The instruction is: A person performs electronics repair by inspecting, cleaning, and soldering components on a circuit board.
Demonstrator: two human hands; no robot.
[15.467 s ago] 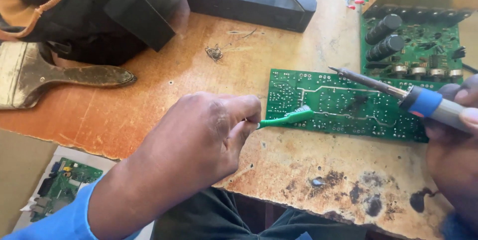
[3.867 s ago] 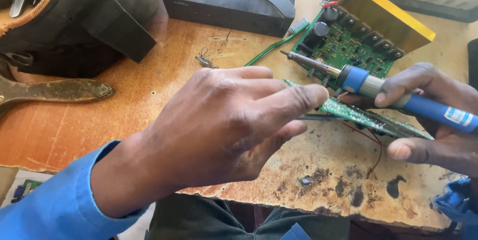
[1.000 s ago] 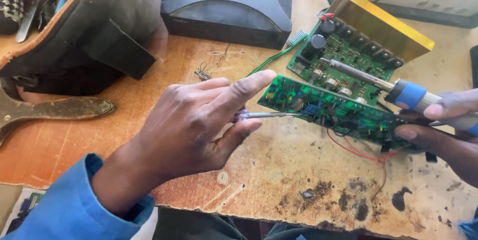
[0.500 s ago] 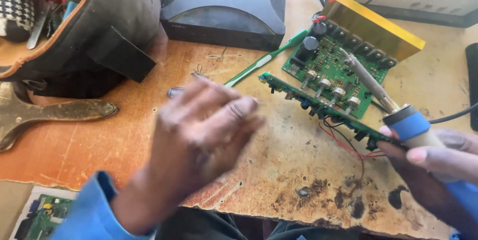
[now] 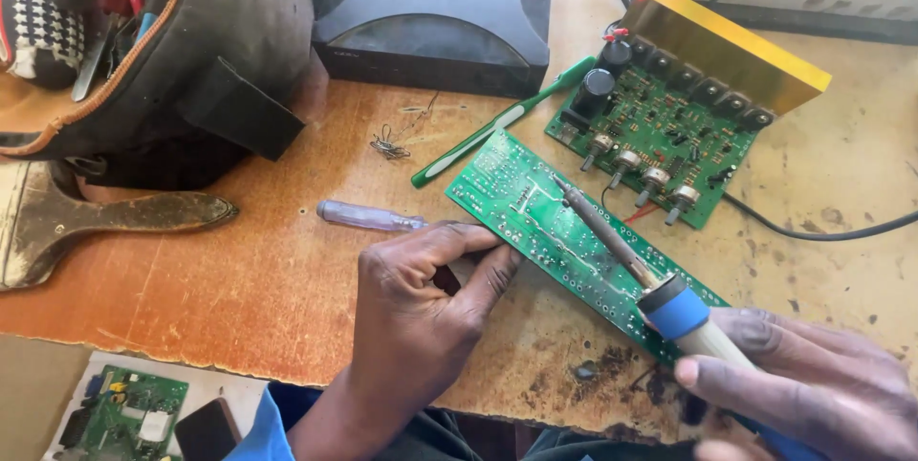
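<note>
On the wooden bench (image 5: 239,298), centre: green circuit board (image 5: 521,198) lying solder side up, angled from upper left to lower right, just in front of a second board with knobs, capacitors and a gold heatsink (image 5: 669,131)

Right hand (image 5: 803,394): closed around the blue grip of the soldering iron (image 5: 612,236), pen-style. Shaft runs up-left over the board, tip resting on or just above the tracks near the middle. Can't tell if it's actually touching a joint

Left hand (image 5: 421,298): fingers curled, thumb and forefinger against the board's near edge. Looks like it's steadying the board; can't confirm a real grip, and I see no solder wire in it

Step, as I read it: iron lined up on a joint, board braced, heat going on or about to

What the next move calls for: tip square on the pad, board kept flat and not sliding, left fingertips well clear of the hot shaft. Fresh solder would need that left hand free

Around it:
- clear violet-handled screwdriver (image 5: 368,216) lying just behind the left hand
- green toothbrush (image 5: 497,131) beside the board's far corner
- scrap of wire (image 5: 387,143)
- black set-top box (image 5: 440,11) at the back
- open tool bag (image 5: 191,50) and a worn paintbrush (image 5: 96,222) at left
- small green board (image 5: 124,413) below the bench edge
</note>
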